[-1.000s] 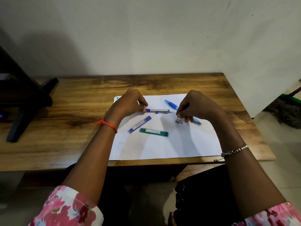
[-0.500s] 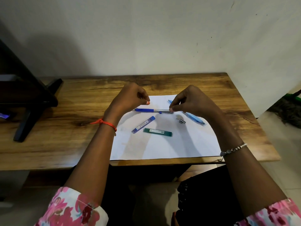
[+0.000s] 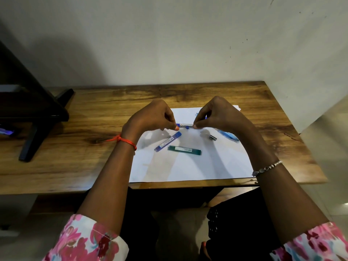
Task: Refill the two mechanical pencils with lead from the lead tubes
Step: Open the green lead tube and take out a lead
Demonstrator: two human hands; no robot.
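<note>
Left hand (image 3: 152, 117) and right hand (image 3: 220, 115) each pinch one end of a mechanical pencil (image 3: 185, 126) between thumb and fingertips. They hold it just clear of the sheet of paper (image 3: 188, 166), toward the far side of the desk (image 3: 75, 147).

Change: a second ago the pencil lay on the sheet, pinned by the left hand alone, while the right hand's fingers were down beside the small cap (image 3: 212, 137). Since then the right hand has left the cap on the paper and taken the pencil's other end, and the pencil has been raised.

Inference: with the cap off, the barrel is probably open for loading, so the first refill stands at its opening step. No lead has yet been drawn.

Orientation: the pencil's long axis runs level, parallel to the desk's front edge. Both ends are hidden under fingers. The tip seems to lie at the left hand and the open end at the right, though this is not certain.

The blue lead tube (image 3: 168, 141) and green lead tube (image 3: 184, 150) lie on the sheet nearer the front edge. The second pencil (image 3: 230, 136) lies partly under the right hand, toward the right edge.
</note>
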